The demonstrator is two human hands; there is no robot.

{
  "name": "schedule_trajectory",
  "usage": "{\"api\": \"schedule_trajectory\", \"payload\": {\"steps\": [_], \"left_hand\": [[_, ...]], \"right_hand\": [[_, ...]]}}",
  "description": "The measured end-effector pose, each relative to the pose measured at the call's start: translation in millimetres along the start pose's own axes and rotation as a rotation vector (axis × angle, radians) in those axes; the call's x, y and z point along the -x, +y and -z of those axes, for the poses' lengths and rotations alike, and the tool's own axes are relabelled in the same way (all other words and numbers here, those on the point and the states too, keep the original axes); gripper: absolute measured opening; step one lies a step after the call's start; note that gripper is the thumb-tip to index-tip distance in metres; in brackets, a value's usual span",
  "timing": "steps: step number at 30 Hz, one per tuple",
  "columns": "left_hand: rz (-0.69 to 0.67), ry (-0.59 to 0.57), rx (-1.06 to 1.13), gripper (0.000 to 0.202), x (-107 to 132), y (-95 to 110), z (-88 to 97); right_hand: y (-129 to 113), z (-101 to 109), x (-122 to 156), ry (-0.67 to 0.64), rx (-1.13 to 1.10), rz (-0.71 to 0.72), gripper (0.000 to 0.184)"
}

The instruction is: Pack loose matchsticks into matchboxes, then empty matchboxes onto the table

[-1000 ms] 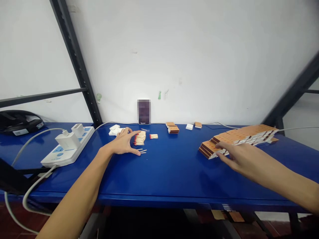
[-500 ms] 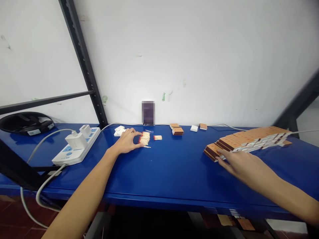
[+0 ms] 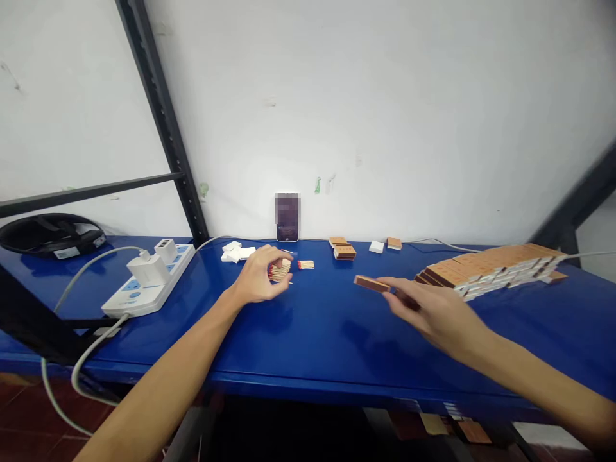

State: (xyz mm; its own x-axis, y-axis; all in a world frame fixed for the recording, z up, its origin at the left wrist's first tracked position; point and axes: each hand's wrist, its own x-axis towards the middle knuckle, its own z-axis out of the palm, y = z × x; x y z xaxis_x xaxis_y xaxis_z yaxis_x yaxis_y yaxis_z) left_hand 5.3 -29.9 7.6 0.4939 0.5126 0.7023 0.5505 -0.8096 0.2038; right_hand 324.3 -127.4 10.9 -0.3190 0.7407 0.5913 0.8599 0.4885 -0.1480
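A brown matchbox [image 3: 371,283] is gripped between the thumb and fingers of my right hand [image 3: 436,314], held above the blue tabletop. My left hand [image 3: 262,276] curves over a pile of red-tipped matches [image 3: 278,272], its thumb and fingers apart and nothing seen between them. Just right of that pile lies a small group of matches [image 3: 307,264]. White matchbox trays [image 3: 235,252] lie behind my left hand. A long stack of matchboxes [image 3: 486,268] stands at the right, beyond my right hand.
Several matchboxes [image 3: 343,249] sit near the wall, with a white tray [image 3: 376,247] and another brown box [image 3: 394,243] to their right. A phone [image 3: 287,218] leans on the wall. At the left are a power strip [image 3: 120,301] and a black headset [image 3: 52,237].
My right hand has taken a matchbox off the stack's near end and moved left with it. My left hand has shifted slightly right over the match pile.
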Motion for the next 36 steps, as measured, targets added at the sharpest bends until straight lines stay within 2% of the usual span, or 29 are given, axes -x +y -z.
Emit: {"api": "schedule_trajectory", "payload": {"steps": [2,4,6,8,10,12,14,17,20,22,27,30,33,36], "left_hand": [[-0.030,-0.023,-0.003,0.050,1,7,-1.5],[-0.044,-0.045,-0.001,0.060,1,13,-3.6],[-0.043,-0.051,0.010,0.058,0,14,-6.5],[-0.022,-0.038,0.024,0.049,0,12,-9.7],[0.003,-0.012,0.032,0.041,-1,7,-12.1],[0.033,0.004,0.023,0.038,-1,3,-13.1],[0.071,0.001,-0.001,0.037,-2,1,-12.4],[0.133,0.012,-0.057,0.034,-3,3,-9.4],[0.166,0.001,-0.092,0.033,-5,5,-6.5],[0.170,-0.022,-0.085,0.034,-5,4,-5.7],[0.170,0.006,-0.009,0.042,-3,0,-7.7],[0.122,0.043,0.038,0.045,-3,-1,-9.6],[0.069,0.076,0.041,0.039,-3,-1,-11.4],[0.091,0.082,0.065,0.039,-3,-1,-13.0]], "right_hand": [[-16,-15,-20,-0.072,-0.209,-0.072,0.033],[-28,-34,-42,-0.047,-0.409,-0.132,0.034],[-38,-53,-63,-0.095,-0.703,-0.198,0.034],[-46,-69,-79,-0.194,-1.021,-0.323,0.029],[-53,-80,-90,-0.232,-1.249,-0.465,0.022],[-57,-87,-97,-0.188,-1.400,-0.579,0.015],[-60,-90,-102,-0.128,-1.513,-0.624,0.012],[-59,-94,-105,-0.069,-1.590,-0.574,0.023],[-56,-100,-106,-0.022,-1.559,-0.495,0.033],[-54,-104,-105,-0.006,-1.542,-0.493,0.035],[-53,-109,-104,-0.012,-1.611,-0.653,0.021],[-56,-107,-104,-0.011,-1.668,-0.735,0.013],[-58,-104,-103,-0.016,-1.682,-0.750,0.010],[-60,-102,-103,-0.034,-1.678,-0.715,0.009]]}}
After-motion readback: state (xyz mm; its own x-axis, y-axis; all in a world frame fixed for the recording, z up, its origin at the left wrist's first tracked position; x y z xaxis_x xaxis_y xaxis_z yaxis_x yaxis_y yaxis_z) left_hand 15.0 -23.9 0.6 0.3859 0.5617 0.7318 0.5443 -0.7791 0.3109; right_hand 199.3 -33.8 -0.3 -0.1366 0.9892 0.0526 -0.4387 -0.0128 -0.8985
